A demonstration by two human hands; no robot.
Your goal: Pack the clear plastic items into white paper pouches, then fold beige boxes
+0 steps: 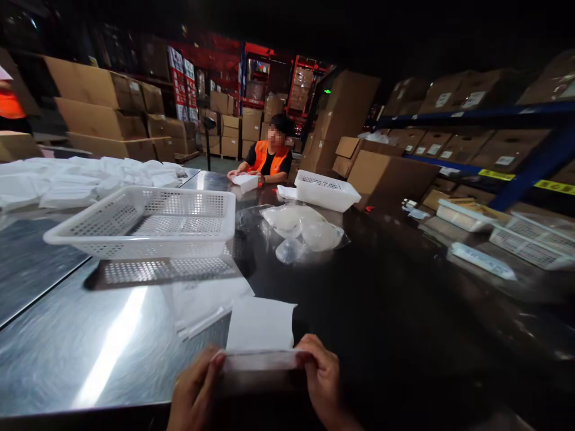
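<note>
My left hand [194, 389] and my right hand [321, 377] each pinch one end of a clear plastic bag [258, 361] at the near edge of the steel table [67, 347]. A white folded sheet [261, 323] sticks up out of the bag's far side. Both hands have fingers curled closed on the bag's edge. More flat clear bags [202, 302] lie on the table just beyond my left hand.
A white perforated basket [144, 222] stands at the left. Crumpled clear bags [305, 230] lie mid-table. A second white basket [326, 190] sits near a seated person in an orange vest [269, 157]. White packets [76, 176] are piled far left. Cardboard boxes and blue shelving [516, 149] surround.
</note>
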